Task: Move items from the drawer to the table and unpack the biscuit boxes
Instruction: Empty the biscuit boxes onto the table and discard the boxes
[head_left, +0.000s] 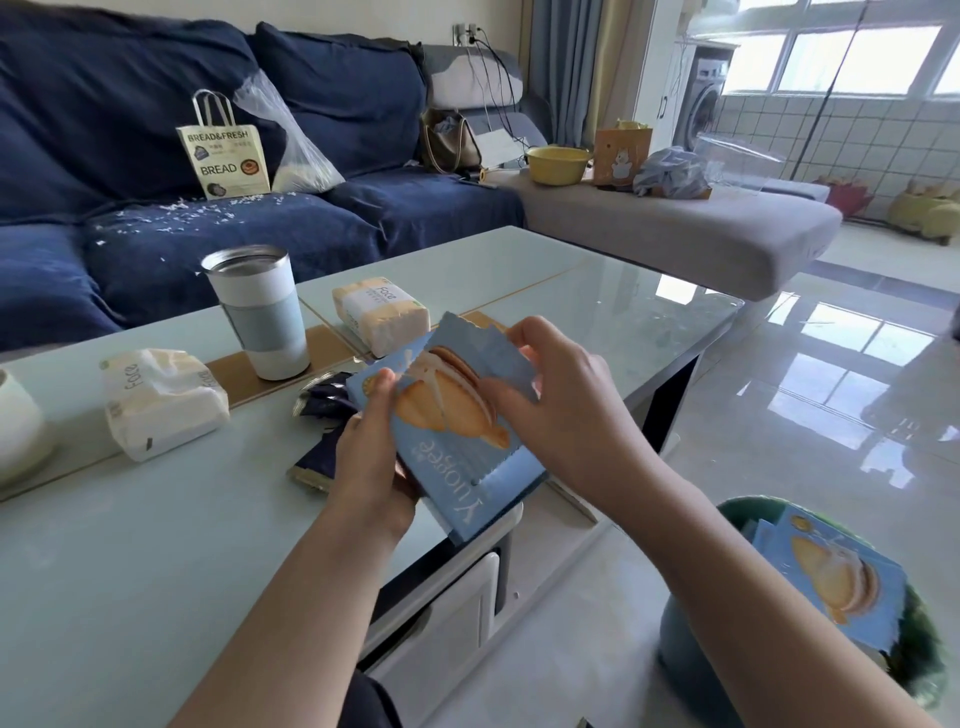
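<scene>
A light blue biscuit box (457, 447) with a sandwich-biscuit picture is held above the table's near right corner. My left hand (371, 457) grips its left side, thumb on the front. My right hand (561, 405) pinches the torn front flap (498, 345), which is lifted away along a jagged edge. Dark blue biscuit wrappers (322, 402) lie on the glass table (156, 545) just behind the box. A drawer (441, 613) under the table stands partly pulled out. Another empty blue biscuit box (831, 577) lies in a green bin (924, 639) at the lower right.
Two tissue packs (161, 400) (382, 314), a white tumbler (262, 317) and a white bowl edge (15, 431) stand on the table. Behind is a blue sofa (260, 223) with a paper bread bag (226, 156); a grey chaise (675, 223) holds a yellow bowl.
</scene>
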